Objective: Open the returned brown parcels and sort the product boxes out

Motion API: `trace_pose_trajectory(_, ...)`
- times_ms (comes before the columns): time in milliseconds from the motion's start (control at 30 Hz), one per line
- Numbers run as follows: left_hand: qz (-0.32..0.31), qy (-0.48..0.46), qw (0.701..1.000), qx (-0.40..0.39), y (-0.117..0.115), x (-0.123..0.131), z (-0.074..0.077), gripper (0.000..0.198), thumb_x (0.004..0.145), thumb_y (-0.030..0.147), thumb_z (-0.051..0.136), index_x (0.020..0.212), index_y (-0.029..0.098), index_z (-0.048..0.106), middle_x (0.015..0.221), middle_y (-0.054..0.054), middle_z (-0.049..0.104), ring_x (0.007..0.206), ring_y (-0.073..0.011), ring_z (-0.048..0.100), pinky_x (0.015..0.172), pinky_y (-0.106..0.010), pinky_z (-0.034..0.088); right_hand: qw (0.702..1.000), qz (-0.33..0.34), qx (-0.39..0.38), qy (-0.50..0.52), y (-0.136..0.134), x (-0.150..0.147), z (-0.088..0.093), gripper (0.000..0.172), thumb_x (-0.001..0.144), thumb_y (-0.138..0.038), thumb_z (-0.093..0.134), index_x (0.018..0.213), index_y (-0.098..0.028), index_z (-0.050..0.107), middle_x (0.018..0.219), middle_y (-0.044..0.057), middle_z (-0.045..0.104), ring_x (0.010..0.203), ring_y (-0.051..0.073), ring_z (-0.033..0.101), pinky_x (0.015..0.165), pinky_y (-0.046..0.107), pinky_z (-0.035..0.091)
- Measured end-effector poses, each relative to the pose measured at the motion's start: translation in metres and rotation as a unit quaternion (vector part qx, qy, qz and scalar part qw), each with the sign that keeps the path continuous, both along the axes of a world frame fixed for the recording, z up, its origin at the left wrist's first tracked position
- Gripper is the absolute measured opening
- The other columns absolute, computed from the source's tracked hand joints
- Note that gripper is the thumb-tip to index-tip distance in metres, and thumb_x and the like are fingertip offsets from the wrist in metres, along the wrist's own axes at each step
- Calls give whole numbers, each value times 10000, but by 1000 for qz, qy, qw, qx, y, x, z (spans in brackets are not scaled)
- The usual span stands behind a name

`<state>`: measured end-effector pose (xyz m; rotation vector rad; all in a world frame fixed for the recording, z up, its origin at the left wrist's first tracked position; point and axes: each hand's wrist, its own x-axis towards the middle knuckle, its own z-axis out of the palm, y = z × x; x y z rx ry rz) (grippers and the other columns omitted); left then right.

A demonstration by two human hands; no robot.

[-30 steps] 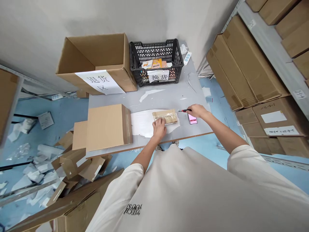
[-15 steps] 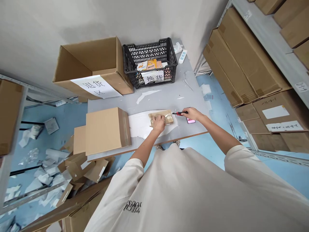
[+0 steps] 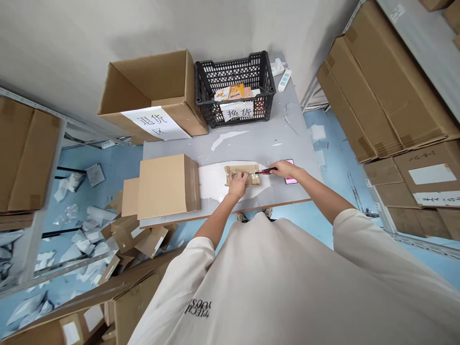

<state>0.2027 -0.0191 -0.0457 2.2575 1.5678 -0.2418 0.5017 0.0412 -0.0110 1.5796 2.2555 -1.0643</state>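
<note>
On a white sheet (image 3: 212, 181) lies a small, flat cardboard package (image 3: 255, 180) with shiny clear tape along it. My left hand (image 3: 237, 184) presses on the package's left half, fingers bent over it and holding it down. In my right hand (image 3: 282, 167) is a red and black utility knife (image 3: 266, 171), gripped from the right. The knife's tip reaches the right part of the package, along the taped middle. Beside my right hand, partly under the wrist, a phone with a pink screen (image 3: 291, 178) rests on the table.
A closed carton (image 3: 161, 187) stands left on the grey table (image 3: 237, 148). At the back are an open carton (image 3: 118, 91) with a paper sign and a black crate (image 3: 235, 108) holding small boxes. Shelves with large cartons (image 3: 391, 91) flank the right; scraps cover the left floor.
The knife has moved left, its tip now over the package's right part instead of just off its edge. My left hand still holds the package. The whole view has shifted slightly.
</note>
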Motion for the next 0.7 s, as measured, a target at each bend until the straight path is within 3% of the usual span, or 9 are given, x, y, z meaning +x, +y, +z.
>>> trace_pose_trajectory(167, -3, -5, 1000, 9, 1, -2, -1, 515, 1025, 238, 681, 1528, 241, 572, 1481, -170, 609, 1285, -335, 694, 1359, -563, 207, 999, -31, -17, 20, -3, -4, -10, 337, 1047, -378, 595, 1244, -239, 830, 980, 62, 811, 821, 211, 651, 695, 293, 374)
trace_pose_trajectory(400, -5, -3, 1000, 8, 5, -1, 1, 499, 1024, 245, 693, 1513, 241, 591, 1463, -167, 625, 1253, -334, 706, 1358, -570, 221, 976, -84, -155, 125, -16, 10, -16, 346, 988, -552, 662, 958, -228, 781, 741, 6, 710, 682, 183, 587, 655, 285, 412)
trace_pose_trajectory(700, 1, -18, 1000, 9, 5, 0, 0, 518, 1027, 244, 696, 1530, 278, 578, 1472, -160, 623, 1304, -339, 674, 1326, -546, 277, 953, -149, -195, 175, -32, 9, -21, 530, 905, -728, 726, 1016, -212, 775, 756, 10, 717, 642, 154, 569, 597, 272, 390)
